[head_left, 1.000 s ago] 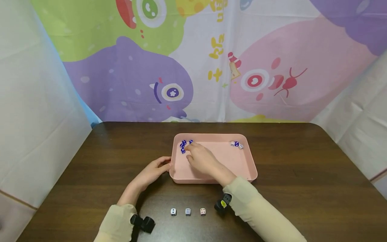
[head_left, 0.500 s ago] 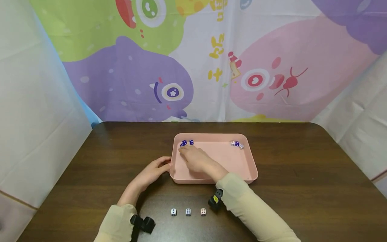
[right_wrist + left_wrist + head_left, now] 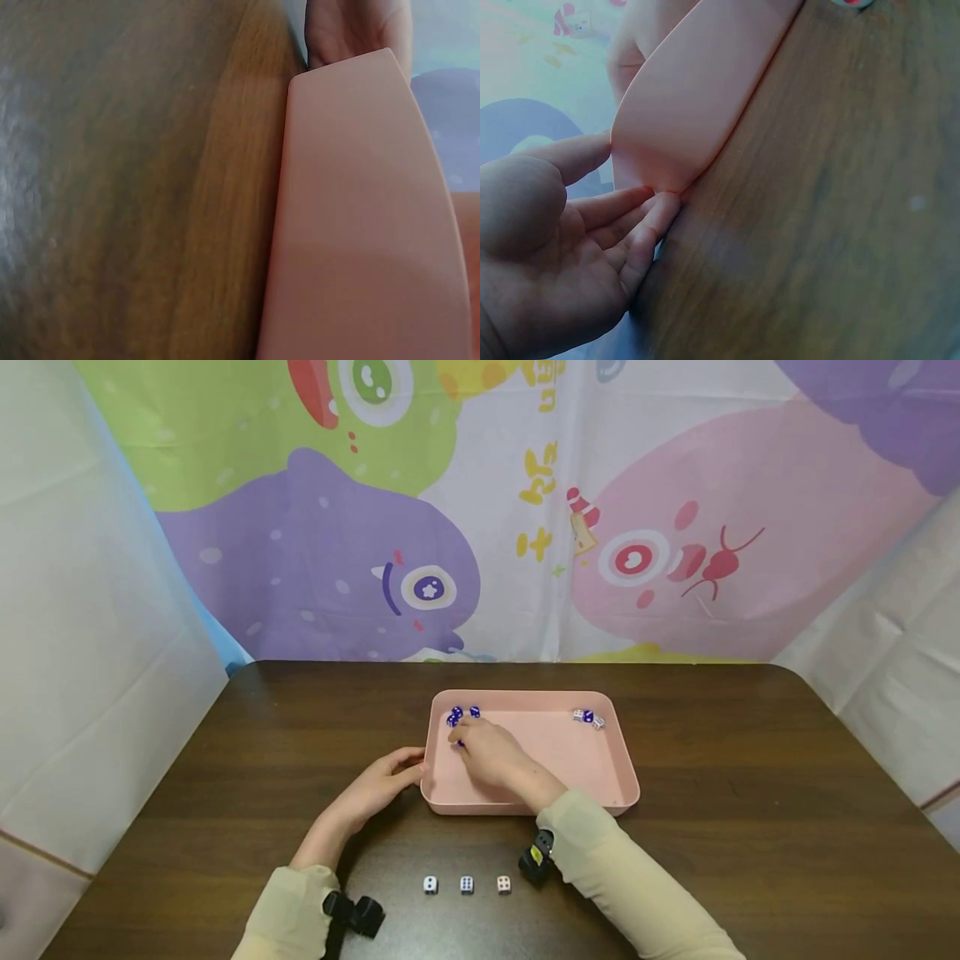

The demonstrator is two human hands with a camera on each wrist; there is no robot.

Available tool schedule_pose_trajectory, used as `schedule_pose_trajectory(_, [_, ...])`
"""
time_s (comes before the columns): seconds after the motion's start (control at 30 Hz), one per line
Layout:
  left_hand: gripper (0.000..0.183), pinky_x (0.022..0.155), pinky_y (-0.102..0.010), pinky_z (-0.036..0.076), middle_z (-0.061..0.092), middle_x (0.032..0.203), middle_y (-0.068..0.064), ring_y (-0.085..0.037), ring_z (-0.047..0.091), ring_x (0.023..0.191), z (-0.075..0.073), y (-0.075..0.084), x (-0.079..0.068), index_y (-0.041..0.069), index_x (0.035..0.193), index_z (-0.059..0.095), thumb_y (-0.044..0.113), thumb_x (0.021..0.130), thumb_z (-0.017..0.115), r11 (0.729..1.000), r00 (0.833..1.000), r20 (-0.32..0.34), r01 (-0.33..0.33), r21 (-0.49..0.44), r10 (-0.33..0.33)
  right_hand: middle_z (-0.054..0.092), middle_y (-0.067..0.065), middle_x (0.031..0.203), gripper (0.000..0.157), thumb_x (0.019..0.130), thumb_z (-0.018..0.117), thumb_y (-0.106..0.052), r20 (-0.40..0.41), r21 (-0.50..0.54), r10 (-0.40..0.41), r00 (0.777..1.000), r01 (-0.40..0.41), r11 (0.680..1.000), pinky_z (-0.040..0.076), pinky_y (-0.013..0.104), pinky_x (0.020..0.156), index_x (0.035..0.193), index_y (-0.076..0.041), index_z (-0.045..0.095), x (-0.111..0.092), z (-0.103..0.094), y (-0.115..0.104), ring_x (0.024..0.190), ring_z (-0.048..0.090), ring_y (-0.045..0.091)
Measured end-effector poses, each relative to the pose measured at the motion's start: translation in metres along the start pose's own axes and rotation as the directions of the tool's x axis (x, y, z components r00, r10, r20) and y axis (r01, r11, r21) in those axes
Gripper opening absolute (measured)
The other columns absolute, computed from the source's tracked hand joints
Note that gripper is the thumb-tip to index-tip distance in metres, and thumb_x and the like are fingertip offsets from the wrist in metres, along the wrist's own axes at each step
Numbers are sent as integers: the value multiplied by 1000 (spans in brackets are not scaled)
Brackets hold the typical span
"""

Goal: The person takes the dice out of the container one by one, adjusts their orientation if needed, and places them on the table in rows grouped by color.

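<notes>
A pink tray (image 3: pixel 558 760) rests on the table. My right hand (image 3: pixel 491 753) reaches into its left part, thumb and fingers pinching a small blue die (image 3: pixel 461 743) that is mostly covered. Just beyond the fingertips lie a few more blue dice (image 3: pixel 456 713). My left hand (image 3: pixel 381 785) touches the tray's near left side with fairly straight fingers. In the left wrist view, the left thumb meets the rim of the tray (image 3: pixel 697 82) and the other fingertips touch its lower corner. The tray wall (image 3: pixel 360 202) hides most of the right hand in the right wrist view.
White dice and a blue die (image 3: pixel 588 716) sit together in the tray's far right corner. On the brown table (image 3: pixel 712 793), 3 white dice (image 3: pixel 467 885) stand in a spaced row before the tray. A cartoon cloth (image 3: pixel 315 560) hangs behind.
My right hand moved left and down onto the blue dice, then drew slightly back right with one between its fingers. The left hand and tray stayed put.
</notes>
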State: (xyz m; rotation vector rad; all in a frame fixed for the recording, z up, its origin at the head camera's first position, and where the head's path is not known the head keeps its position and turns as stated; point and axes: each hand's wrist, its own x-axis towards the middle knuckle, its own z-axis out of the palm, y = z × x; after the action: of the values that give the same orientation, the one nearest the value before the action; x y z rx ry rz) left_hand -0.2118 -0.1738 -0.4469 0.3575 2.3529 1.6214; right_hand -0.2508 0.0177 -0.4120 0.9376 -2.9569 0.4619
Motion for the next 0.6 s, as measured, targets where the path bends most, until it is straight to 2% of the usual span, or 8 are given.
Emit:
schedule_pose_trajectory(0.13, [43, 93, -36, 39, 52, 123, -17, -24, 50, 110, 1, 0, 0, -1, 129, 45, 22, 93, 51, 1000, 1000, -2, -3, -2, 3, 61, 6, 109, 19, 88, 55, -9, -2, -8, 34, 999, -34, 999, 43, 33, 92, 104, -8, 66, -1, 0, 0, 107, 56, 20])
schedule_pose_trajectory(0.3, [43, 92, -34, 40, 53, 123, -17, -24, 50, 110, 0, 0, 0, -1, 129, 45, 21, 93, 51, 1000, 1000, -8, -1, 9, 1, 63, 4, 99, 18, 84, 56, -4, 22, -23, 53, 998, -52, 998, 46, 32, 85, 96, -10, 68, -3, 0, 1, 97, 58, 18])
schedule_pose_trajectory(0.6, [44, 93, -38, 40, 52, 123, -17, -25, 50, 111, 0, 0, 0, -1, 129, 45, 23, 93, 51, 1000, 1000, -7, 8, 10, -8, 63, 3, 94, 16, 85, 58, -7, 14, -9, 35, 999, -35, 999, 47, 31, 82, 96, -10, 68, -8, -2, -2, 89, 59, 17])
